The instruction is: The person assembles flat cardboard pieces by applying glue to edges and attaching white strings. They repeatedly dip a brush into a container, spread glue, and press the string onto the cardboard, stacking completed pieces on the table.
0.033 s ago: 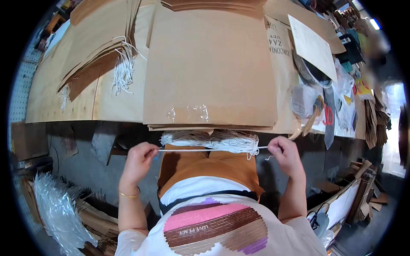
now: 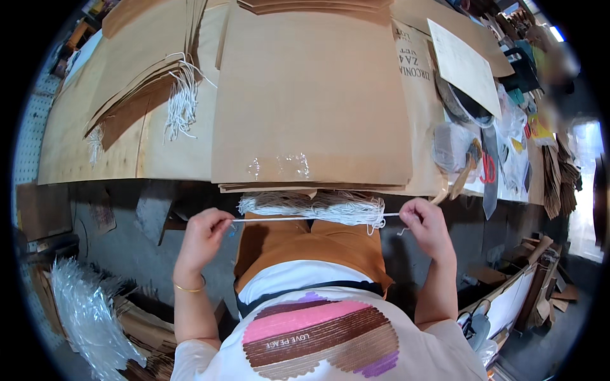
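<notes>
A single white cord (image 2: 273, 220) is stretched nearly level across my lap. My left hand (image 2: 204, 240) pinches one end between closed fingertips. My right hand (image 2: 427, 230) grips the other end, and a short loose tail hangs below its fingers. Just behind the taut cord, a thick bundle of white cords (image 2: 298, 204) lies across my thighs, under the table's front edge. Above it on the table, a stack of large brown paper sheets (image 2: 311, 95) reaches the near edge, with shiny clear tape on the top sheet.
To the left, brown paper layers (image 2: 136, 70) have white cord ends (image 2: 183, 101) hanging out. On the right are a round bowl (image 2: 454, 105) under a pale board, red-handled scissors (image 2: 487, 168) and plastic bags. Clear plastic strips (image 2: 89, 317) stand low on the left.
Both hands and the taut cord sit very slightly higher in the picture. Each hand keeps its hold on the cord.
</notes>
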{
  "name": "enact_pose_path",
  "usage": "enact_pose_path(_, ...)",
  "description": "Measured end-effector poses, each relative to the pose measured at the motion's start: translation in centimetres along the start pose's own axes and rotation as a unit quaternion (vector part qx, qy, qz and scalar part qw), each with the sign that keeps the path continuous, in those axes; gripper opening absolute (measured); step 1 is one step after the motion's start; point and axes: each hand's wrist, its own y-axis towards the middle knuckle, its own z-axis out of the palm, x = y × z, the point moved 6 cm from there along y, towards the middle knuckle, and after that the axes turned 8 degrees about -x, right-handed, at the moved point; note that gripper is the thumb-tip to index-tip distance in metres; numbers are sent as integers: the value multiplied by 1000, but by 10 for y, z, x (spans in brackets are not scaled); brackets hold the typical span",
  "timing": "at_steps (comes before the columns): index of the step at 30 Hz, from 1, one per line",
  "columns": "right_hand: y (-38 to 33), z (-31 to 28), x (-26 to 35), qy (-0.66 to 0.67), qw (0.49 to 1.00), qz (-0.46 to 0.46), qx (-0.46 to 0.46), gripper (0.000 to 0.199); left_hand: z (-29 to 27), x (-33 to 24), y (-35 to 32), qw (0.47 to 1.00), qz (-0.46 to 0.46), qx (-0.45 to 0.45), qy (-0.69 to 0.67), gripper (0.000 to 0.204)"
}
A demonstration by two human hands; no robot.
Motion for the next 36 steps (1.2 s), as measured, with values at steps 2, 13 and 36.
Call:
enact_pose_path(2, 4, -2, 6, -27, 999, -23, 3, 7, -6, -9, 6, 1000, 4, -9, 6, 3)
enact_pose_path(13, 8, 30, -38, -115, 992, -30, -31, 13, 44, 32, 13, 994, -31, 1, 107, 10)
enact_pose_path(36, 43, 5, 15, -200, 928, -251, -189, 38, -8, -11, 52, 963, 109, -127, 212, 50)
